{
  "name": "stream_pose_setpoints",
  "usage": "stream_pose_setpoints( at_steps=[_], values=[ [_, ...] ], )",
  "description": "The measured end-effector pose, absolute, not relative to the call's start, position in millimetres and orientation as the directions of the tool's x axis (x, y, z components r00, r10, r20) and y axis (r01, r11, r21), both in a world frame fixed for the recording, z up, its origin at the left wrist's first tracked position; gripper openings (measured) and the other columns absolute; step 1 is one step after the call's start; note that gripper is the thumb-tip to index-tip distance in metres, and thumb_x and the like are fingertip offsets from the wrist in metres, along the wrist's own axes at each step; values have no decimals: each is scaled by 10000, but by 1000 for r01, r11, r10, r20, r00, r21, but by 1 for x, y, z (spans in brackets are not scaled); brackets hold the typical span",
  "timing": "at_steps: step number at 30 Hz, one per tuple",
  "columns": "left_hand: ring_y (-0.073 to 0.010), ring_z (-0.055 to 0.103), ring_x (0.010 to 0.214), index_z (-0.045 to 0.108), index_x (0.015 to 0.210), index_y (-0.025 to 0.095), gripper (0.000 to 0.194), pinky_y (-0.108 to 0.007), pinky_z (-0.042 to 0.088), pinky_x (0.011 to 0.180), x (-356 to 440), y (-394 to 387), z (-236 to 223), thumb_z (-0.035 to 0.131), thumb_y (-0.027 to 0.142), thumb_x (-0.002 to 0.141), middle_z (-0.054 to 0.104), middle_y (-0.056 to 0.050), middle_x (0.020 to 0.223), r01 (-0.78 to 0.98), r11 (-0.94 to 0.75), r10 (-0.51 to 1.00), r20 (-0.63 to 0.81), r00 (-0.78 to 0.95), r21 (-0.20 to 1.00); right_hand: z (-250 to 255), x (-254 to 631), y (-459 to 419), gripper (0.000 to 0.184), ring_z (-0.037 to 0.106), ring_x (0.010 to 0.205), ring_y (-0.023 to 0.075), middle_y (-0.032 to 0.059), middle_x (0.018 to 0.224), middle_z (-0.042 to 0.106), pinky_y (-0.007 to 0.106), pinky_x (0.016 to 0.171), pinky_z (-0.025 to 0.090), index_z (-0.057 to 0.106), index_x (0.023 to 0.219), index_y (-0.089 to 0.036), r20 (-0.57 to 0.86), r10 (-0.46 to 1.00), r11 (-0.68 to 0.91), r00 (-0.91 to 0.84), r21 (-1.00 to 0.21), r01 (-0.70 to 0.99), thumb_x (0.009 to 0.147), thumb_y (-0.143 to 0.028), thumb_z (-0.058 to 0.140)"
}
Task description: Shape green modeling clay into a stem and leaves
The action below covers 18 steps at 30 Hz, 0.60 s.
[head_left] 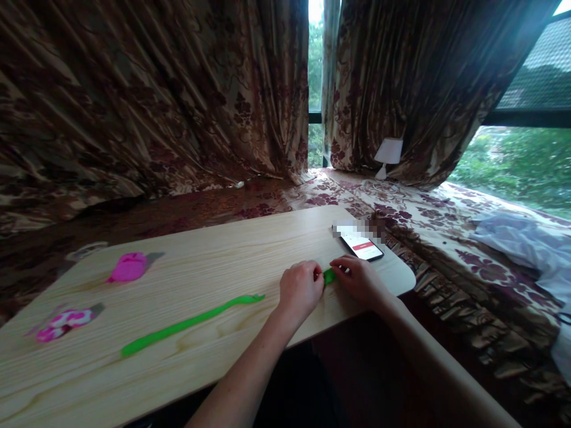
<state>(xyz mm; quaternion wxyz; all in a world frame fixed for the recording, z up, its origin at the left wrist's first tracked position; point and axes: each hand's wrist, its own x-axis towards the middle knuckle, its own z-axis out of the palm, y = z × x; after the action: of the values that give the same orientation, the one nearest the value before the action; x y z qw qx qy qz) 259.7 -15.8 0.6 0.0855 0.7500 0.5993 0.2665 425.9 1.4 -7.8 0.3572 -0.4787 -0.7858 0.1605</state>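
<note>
A small piece of green modelling clay [329, 276] is pinched between my two hands, just above the near right part of the table. My left hand [301, 289] is closed with its fingers curled against the left end of the piece. On the other side, my right hand [357, 278] grips it between thumb and fingers, partly hiding it. A long green clay strip [190, 324] lies on the table left of my hands, thin and wavy at its right end. Farther left sit a pink clay lump [129, 267] and a pink-and-white lump [66, 324].
The light wooden table [214, 261] has rounded corners. A phone [363, 246] with a lit screen lies just beyond my right hand. Behind stand a small white lamp [389, 152] and patterned curtains [200, 89]. White cloth [517, 249] lies at the right.
</note>
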Motion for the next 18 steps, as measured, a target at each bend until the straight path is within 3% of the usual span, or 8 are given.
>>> stream_pose_setpoints(
  at_steps=[4,8,10,14,18],
  values=[
    [-172,563,701,625,781,222,93,-283,347,617,258,-17,-1,537,253,783,652,-17,760,854,-273,941,307,141,443,-9,424,-1,182,608,768,154,68,937,644,270,714,458,679,910,-166,430,857,505,-285,-588,632,843,-179,511],
    [-167,568,704,604,950,229,174,-279,373,626,254,-20,-3,543,272,793,646,-3,778,839,-263,941,320,113,477,-11,430,-3,183,596,736,135,68,995,615,252,651,467,669,928,-177,476,840,528,-261,-602,599,844,-176,506],
    [-169,568,742,602,946,214,167,-284,389,659,251,-24,-2,534,266,802,638,-16,823,820,-290,928,354,115,493,-13,435,-7,192,581,689,122,64,1009,607,255,627,469,665,940,-186,484,838,530,-253,-608,591,844,-168,499],
    [-195,545,894,620,914,217,140,-316,390,769,247,-35,1,523,241,816,615,-38,922,807,-407,879,424,218,428,-17,439,-18,203,590,844,164,71,1031,598,298,756,479,665,950,-195,516,804,580,-295,-571,582,840,-149,500],
    [-206,529,908,630,877,226,122,-335,379,786,249,-41,-1,521,235,824,612,-40,902,827,-436,869,406,284,355,-17,438,-24,206,568,943,196,77,1019,599,337,840,457,663,959,-194,517,786,603,-340,-515,609,842,-144,501]
  ],
)
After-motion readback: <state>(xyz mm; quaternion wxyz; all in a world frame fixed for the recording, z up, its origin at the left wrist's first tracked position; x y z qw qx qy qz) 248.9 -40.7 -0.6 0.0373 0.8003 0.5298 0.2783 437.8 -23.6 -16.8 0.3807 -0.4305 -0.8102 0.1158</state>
